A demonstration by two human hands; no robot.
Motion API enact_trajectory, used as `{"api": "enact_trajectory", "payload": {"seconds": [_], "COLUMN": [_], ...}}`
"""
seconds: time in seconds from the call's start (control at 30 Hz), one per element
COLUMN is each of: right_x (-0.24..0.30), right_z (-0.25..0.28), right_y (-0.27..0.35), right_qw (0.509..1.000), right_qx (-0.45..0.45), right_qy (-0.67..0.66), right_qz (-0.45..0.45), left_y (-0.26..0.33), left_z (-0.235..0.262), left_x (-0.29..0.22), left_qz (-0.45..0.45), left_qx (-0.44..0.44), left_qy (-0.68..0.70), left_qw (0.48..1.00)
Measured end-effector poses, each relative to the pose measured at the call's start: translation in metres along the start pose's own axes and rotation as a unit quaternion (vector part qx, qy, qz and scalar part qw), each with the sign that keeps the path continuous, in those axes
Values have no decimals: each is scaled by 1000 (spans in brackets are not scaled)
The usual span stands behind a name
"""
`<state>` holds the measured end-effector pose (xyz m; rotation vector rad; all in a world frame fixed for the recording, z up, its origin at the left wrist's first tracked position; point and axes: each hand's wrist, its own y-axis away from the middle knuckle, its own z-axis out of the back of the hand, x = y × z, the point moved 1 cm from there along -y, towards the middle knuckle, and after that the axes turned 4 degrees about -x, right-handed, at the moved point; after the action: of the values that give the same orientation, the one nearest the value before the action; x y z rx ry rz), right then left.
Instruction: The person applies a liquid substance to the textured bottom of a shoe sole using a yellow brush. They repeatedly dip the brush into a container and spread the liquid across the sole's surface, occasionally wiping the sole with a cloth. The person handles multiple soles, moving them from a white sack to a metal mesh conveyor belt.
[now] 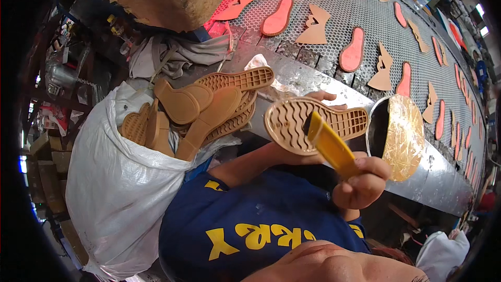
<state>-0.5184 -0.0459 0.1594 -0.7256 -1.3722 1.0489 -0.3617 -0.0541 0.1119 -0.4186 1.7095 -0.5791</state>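
The right hand (362, 188), at five o'clock, is clenching a yellow brush (330, 146) on the tan sole (313, 122) that the left hand (326, 99) is grasping underneath, so strokes should probably be staying even, near the glue pot (402, 136).

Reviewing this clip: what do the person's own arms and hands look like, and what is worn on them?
Both hands are bare, with no gloves, rings or watch showing: the left hand and the right hand. The forearms are uncovered too. The only clothing in view is a dark blue short-sleeved T-shirt with yellow lettering.
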Motion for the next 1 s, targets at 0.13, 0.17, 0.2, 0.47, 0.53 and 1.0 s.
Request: {"api": "enact_trajectory", "payload": {"seconds": [0.13,0.17,0.2,0.47,0.53,1.0], "right_x": [-10,-15,-20,-54,-65,-68], "right_z": [7,8,10,13,11,44], "right_y": [-1,-1,0,-29,-30,-8], "right_qw": [984,982,979,987,987,971], "right_qx": [-151,-164,-177,-48,-9,-40], "right_qy": [90,72,52,78,114,165], "right_qz": [-38,-64,-90,-133,-113,-167], "left_y": [-5,-8,-8,-23,-23,-14], "left_z": [15,17,22,22,15,-1], "left_x": [11,10,12,10,11,35], "left_qz": [65,88,95,217,226,315], "left_qx": [-134,-177,-184,-102,-70,-21], "left_qy": [100,149,204,349,411,539], "left_qw": [984,969,957,906,880,781]}}
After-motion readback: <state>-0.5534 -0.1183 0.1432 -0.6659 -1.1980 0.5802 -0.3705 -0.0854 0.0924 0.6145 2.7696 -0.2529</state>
